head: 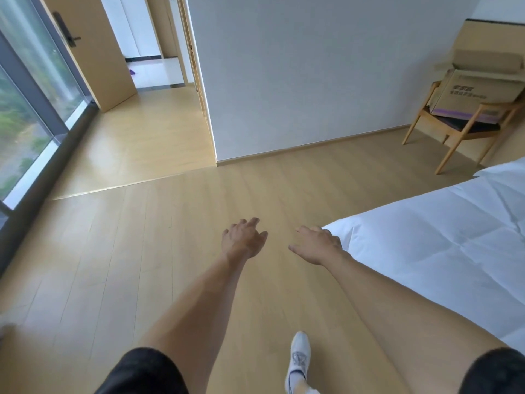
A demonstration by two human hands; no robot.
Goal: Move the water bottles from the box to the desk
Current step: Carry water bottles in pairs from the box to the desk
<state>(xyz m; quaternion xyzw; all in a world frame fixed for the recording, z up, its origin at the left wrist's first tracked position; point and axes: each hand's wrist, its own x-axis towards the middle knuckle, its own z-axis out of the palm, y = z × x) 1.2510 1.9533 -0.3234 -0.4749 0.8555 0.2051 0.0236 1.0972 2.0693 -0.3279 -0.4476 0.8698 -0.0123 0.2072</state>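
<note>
A brown cardboard box with its flaps up stands on a wooden chair at the far right, by the wall. Its inside is hidden, and no water bottles or desk show in this view. My left hand and my right hand are stretched out over the wooden floor in the middle of the view, far from the box. Both hold nothing and their fingers are loosely spread.
A bed with white bedding fills the right side, its corner right beside my right hand. A grey wall corner juts out ahead. A glass wall runs along the left, with an open door beyond. My white shoe is on the floor below.
</note>
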